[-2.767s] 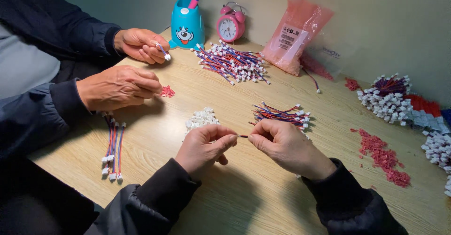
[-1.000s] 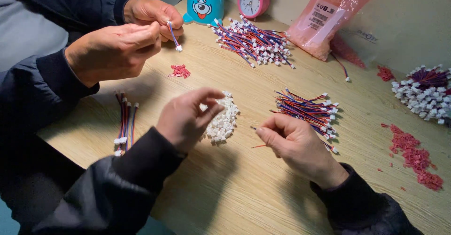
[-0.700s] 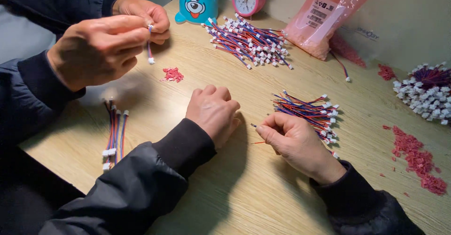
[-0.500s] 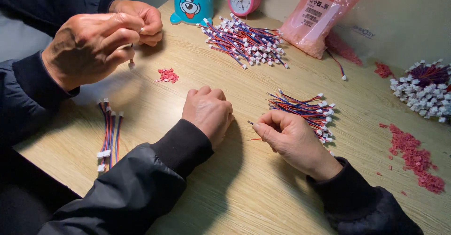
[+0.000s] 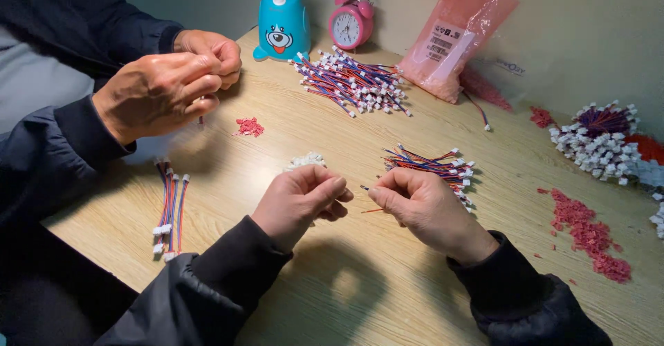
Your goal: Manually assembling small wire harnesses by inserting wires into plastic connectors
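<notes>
In the head view, a thin red wire (image 5: 371, 210) is pinched between thumb and forefinger of the right hand (image 5: 423, 206), just above the wooden table (image 5: 360, 277). The left hand (image 5: 299, 201) is curled closed beside it, fingertips pressed together over a small pile of white connector housings (image 5: 305, 160); what it grips cannot be told. A bundle of red and blue wires (image 5: 432, 166) lies just behind the right hand, and a co-worker's hands (image 5: 162, 87) are busy well to the left.

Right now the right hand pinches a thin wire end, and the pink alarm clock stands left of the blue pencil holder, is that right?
Not quite. In the head view the alarm clock stands right of the pencil holder, not left. The right hand does pinch a thin wire end.
</notes>
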